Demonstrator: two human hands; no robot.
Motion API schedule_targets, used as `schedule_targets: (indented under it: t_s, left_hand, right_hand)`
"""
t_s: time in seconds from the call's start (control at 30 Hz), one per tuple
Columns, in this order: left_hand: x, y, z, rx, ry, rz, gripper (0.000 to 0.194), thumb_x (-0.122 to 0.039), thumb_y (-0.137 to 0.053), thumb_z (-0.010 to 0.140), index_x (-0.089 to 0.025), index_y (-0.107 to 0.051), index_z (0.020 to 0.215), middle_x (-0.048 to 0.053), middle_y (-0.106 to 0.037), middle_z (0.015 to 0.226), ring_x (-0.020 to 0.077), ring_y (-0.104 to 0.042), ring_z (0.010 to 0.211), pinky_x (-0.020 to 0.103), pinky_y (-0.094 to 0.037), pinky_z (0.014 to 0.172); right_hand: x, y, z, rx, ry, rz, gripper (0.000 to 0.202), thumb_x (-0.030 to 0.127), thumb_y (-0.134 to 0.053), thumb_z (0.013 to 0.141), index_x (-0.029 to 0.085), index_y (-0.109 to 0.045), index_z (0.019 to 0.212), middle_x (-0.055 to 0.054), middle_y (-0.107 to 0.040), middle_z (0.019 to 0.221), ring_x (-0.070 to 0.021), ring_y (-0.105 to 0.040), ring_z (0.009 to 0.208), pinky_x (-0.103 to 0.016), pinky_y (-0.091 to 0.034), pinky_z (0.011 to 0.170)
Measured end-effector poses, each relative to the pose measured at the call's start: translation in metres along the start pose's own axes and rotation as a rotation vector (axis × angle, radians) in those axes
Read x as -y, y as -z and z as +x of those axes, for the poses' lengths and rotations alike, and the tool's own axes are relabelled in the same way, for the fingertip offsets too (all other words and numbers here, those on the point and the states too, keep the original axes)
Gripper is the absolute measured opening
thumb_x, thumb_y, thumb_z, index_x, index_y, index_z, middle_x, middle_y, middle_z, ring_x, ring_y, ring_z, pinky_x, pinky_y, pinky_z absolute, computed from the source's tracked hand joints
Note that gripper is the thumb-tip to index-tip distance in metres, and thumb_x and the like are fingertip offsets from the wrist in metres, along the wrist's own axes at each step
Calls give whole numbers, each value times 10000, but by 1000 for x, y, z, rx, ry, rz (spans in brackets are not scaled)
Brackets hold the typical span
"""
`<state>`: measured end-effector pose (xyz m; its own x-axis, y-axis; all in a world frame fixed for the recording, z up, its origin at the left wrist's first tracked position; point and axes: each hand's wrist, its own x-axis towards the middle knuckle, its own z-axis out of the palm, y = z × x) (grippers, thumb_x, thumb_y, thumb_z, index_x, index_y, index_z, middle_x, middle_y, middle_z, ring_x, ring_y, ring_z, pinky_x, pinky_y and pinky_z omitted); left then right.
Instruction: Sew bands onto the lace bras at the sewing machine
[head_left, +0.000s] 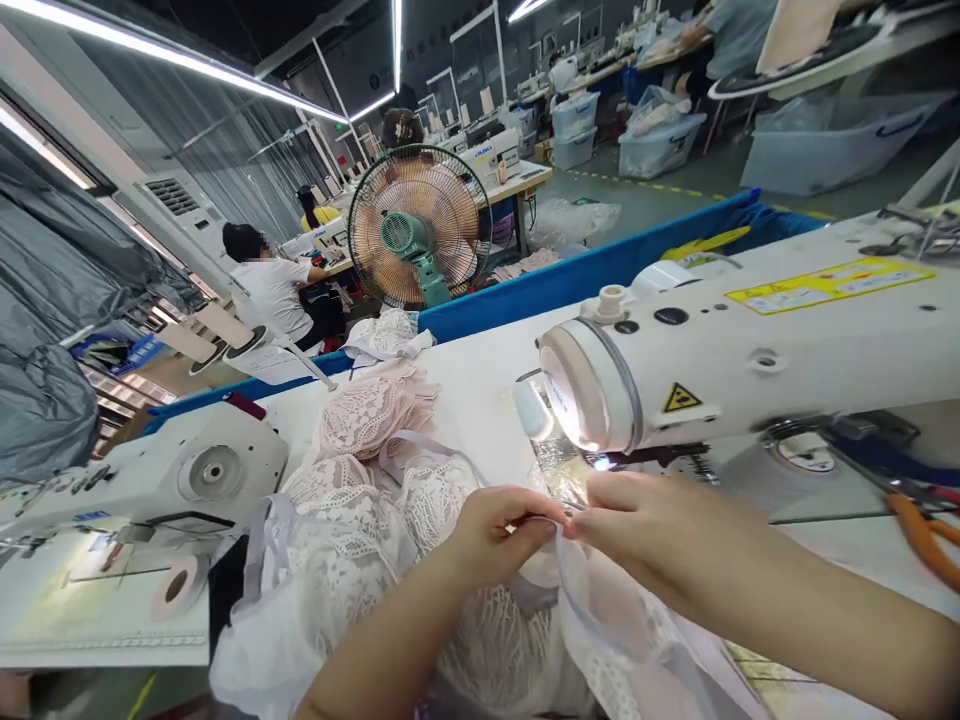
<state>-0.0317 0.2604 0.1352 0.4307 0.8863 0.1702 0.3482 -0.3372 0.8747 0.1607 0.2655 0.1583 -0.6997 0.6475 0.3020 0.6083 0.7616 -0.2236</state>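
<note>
Pinched between the fingertips of my left hand is the edge of a white lace bra with pale lilac elastic. My right hand is closed at the same edge, its fingertips touching those of the left. A small metallic glint shows between the fingertips, too small to name. The bra hangs down from both hands toward the front of the table. Just beyond my hands is the lit needle area of a white sewing machine. More white and pale pink lace bras are heaped by my left forearm.
A second sewing machine stands at left, with a tape roll beside it. Orange-handled pliers lie at right. A blue cloth trough runs behind the table. Beyond are a large fan and a seated person.
</note>
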Motion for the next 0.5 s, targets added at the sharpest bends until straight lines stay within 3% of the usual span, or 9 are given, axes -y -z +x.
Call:
schedule_targets:
  t_s: [0.1, 0.2, 0.33, 0.5]
  left_hand:
    - [-21, -3, 6, 61, 21, 1, 163, -161, -480, 724, -154, -641, 744, 20, -633, 685, 84, -504, 550, 188, -384, 517]
    - [-39, -10, 11, 114, 50, 47, 135, -153, -478, 703, -156, -612, 720, -16, -563, 612, 72, -444, 511, 187, -348, 497]
    - [-56, -24, 18, 136, 141, 68, 41, -153, -497, 659, -165, -534, 644, -47, -473, 535, 77, -418, 495, 194, -320, 480]
    - [-60, -41, 18, 146, 285, -14, 71, -114, -502, 601, -172, -464, 587, -59, -439, 492, 71, -391, 445, 196, -277, 430]
  right_hand:
    - [-4, 3, -18, -50, 36, 138, 231, 148, -381, 854, 187, -551, 703, 13, -398, 606, -104, -359, 518, -227, -200, 461]
    - [-9, 1, -33, -130, 17, 381, 206, 166, -368, 880, 188, -555, 796, 6, -411, 649, -110, -415, 578, -216, -297, 493]
    - [-15, -14, -49, -300, -28, 714, 180, 242, -426, 874, 206, -558, 759, 6, -426, 658, -122, -438, 617, -227, -357, 534]
    - [-8, -46, -65, -357, -246, 1189, 162, 353, -556, 791, 209, -585, 724, 9, -453, 677, -131, -462, 610, -249, -387, 535]
